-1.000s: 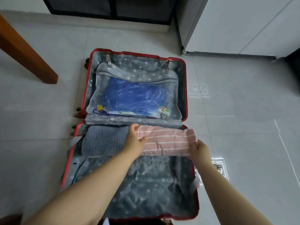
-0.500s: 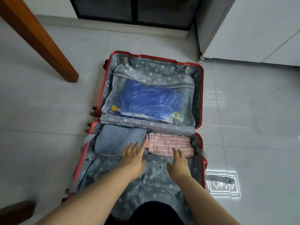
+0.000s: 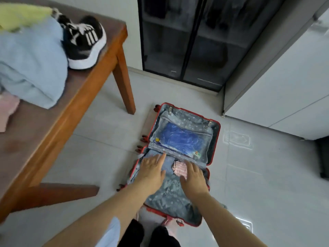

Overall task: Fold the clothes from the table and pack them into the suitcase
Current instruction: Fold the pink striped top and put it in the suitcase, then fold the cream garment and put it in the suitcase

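A red suitcase [image 3: 214,139] lies open on the floor. Its lower half holds a folded grey-blue knit [image 3: 169,164] on the left and a folded pink striped garment [image 3: 180,169] on the right. My left hand [image 3: 151,169] hovers flat over the knit with straight fingers. My right hand [image 3: 194,177] is spread over the pink garment; I cannot tell if either hand touches the cloth. On the wooden table [image 3: 53,125] at the left lie a light blue garment [image 3: 30,66], a yellow-green one [image 3: 19,16] and a pink one [image 3: 7,109].
A black-and-white sneaker [image 3: 83,41] sits on the table's far corner. A blue plastic bag [image 3: 181,138] fills the suitcase lid's mesh pocket. A dark glass cabinet [image 3: 192,41] stands behind, white cabinets [image 3: 284,77] to the right. My dark shoes [image 3: 147,234] are by the suitcase's near edge.
My hands let go of the pink striped garment, now lying beside the knit, and they have drawn back with flat fingers. The view has risen and pulled away, bringing the table into sight.
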The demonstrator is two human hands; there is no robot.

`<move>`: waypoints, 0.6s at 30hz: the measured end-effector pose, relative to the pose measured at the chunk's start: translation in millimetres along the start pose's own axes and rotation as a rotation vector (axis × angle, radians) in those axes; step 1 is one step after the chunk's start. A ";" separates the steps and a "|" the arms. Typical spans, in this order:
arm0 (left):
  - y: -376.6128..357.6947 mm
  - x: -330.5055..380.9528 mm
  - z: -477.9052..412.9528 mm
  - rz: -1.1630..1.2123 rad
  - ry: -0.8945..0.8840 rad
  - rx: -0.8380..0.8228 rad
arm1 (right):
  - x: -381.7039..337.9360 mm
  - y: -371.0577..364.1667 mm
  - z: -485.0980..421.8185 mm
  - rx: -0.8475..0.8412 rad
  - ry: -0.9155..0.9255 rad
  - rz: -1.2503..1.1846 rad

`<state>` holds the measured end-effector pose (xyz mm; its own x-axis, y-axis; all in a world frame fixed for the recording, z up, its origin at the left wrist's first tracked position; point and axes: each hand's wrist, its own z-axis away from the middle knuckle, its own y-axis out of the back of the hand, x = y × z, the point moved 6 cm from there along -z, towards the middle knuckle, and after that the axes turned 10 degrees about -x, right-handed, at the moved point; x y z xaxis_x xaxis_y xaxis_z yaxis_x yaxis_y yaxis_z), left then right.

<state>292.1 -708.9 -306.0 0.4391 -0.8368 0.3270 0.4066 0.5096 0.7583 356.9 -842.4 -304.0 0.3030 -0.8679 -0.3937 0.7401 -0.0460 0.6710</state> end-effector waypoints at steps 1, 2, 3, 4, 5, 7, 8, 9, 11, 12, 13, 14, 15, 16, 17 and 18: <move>17.0 -4.1 18.3 0.024 -0.016 0.033 | -23.6 8.9 13.2 0.013 0.049 0.036; 32.5 -10.0 36.8 0.060 -0.026 0.064 | -47.1 14.8 25.3 0.023 0.096 0.072; 46.0 -18.6 53.5 0.095 -0.032 0.096 | -70.9 18.7 35.7 0.035 0.141 0.099; 58.0 -29.3 69.7 0.117 -0.037 0.124 | -94.4 19.7 44.4 0.049 0.181 0.117; 67.5 -41.0 84.9 0.125 -0.042 0.145 | -117.3 18.1 51.1 0.059 0.211 0.129; 81.6 -66.9 115.5 0.108 -0.050 0.181 | -161.0 9.0 61.7 0.077 0.245 0.130; 87.6 -81.1 130.6 0.096 -0.058 0.195 | -181.7 2.7 65.5 0.093 0.256 0.120; 93.3 -96.9 146.0 0.094 -0.066 0.205 | -201.8 -5.1 68.8 0.104 0.263 0.105; 105.3 -132.9 177.1 0.103 -0.077 0.224 | -240.8 -22.6 75.5 0.123 0.277 0.078; 113.0 -152.7 192.8 0.098 -0.082 0.241 | -260.3 -32.1 78.5 0.132 0.288 0.063; 120.5 -174.0 208.2 0.085 -0.086 0.258 | -280.6 -41.7 81.3 0.140 0.302 0.047; 127.4 -195.3 222.6 0.080 -0.082 0.269 | -300.5 -50.9 84.1 0.146 0.317 0.034; 135.0 -216.2 235.3 0.087 -0.068 0.277 | -319.8 -59.5 86.3 0.148 0.331 0.027; 143.1 -236.8 246.6 0.099 -0.045 0.287 | -338.1 -66.9 88.1 0.145 0.343 0.022; 150.4 -256.8 255.4 0.110 -0.015 0.298 | -354.7 -73.5 89.3 0.136 0.353 0.020; 156.2 -275.8 261.0 0.114 0.018 0.303 | -369.6 -78.8 90.0 0.128 0.363 0.026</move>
<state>25.4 -450.8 -130.5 0.4836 -0.7727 0.4112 0.0983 0.5148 0.8517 132.6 -562.5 -154.9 0.5303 -0.6390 -0.5571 0.6555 -0.1076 0.7475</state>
